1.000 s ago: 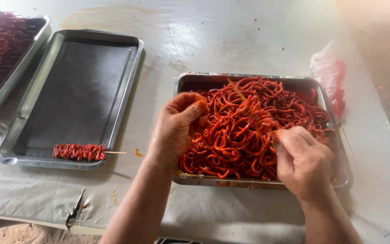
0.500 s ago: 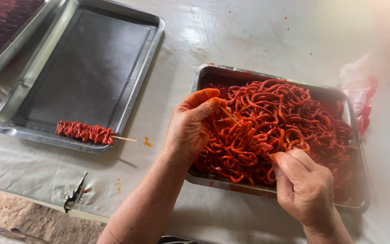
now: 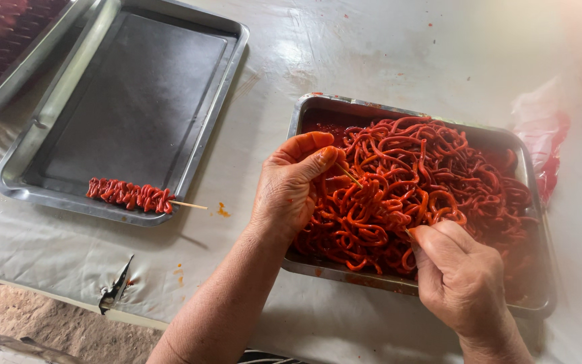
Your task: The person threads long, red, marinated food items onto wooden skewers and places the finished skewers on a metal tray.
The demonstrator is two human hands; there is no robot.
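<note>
A steel tray (image 3: pixel 304 108) holds a heap of red marinated strips (image 3: pixel 432 182). My left hand (image 3: pixel 291 185) hovers over the tray's left side and pinches a thin wooden skewer (image 3: pixel 349 175) between thumb and fingers. At the tray's near edge my right hand (image 3: pixel 459 276) grips a strip from the heap with closed fingers. One finished skewer of red strips (image 3: pixel 129 195) lies at the near edge of an otherwise bare steel tray (image 3: pixel 136 101) to the left.
A third tray (image 3: pixel 8 74) with red skewers shows at the top left corner. A crumpled plastic bag stained red (image 3: pixel 540 135) lies right of the heap. The white table cover is torn (image 3: pixel 116 290) near the front edge.
The view has shifted slightly, so the trays sit more to the right. My left hand has risen a little with the skewer; my right hand stays at the near edge.
</note>
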